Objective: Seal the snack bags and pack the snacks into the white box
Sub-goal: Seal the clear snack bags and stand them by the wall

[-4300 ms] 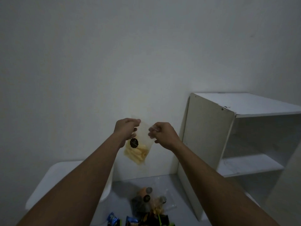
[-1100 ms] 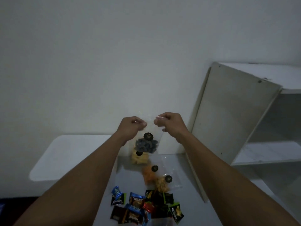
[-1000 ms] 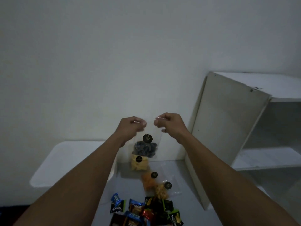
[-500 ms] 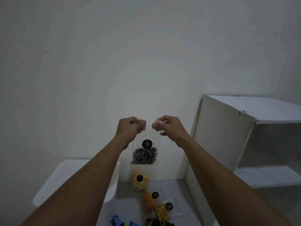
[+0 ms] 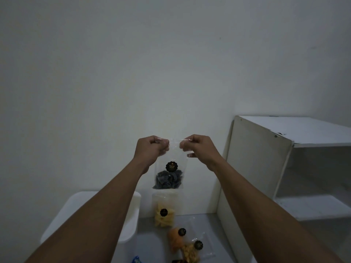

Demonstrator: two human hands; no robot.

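Observation:
I hold a clear bag of dark snacks with a round black sticker up in front of the wall. My left hand pinches its top left corner and my right hand pinches its top right corner. The bag hangs upright between them. Below it a bag of yellow snacks leans against the wall. Two more bags, the orange snack bag and another clear bag, lie on the grey surface. The white box with its lid on stands at the lower left, partly behind my left forearm.
A white open shelf unit stands at the right, close to the bags. A blue wrapper and a dark wrapper show at the bottom edge. The plain wall is directly behind the held bag.
4.3 s ago I held the yellow bag; it now leans against the wall and I hold the dark one. The view has tilted upward over the last second, hiding most wrapped snacks.

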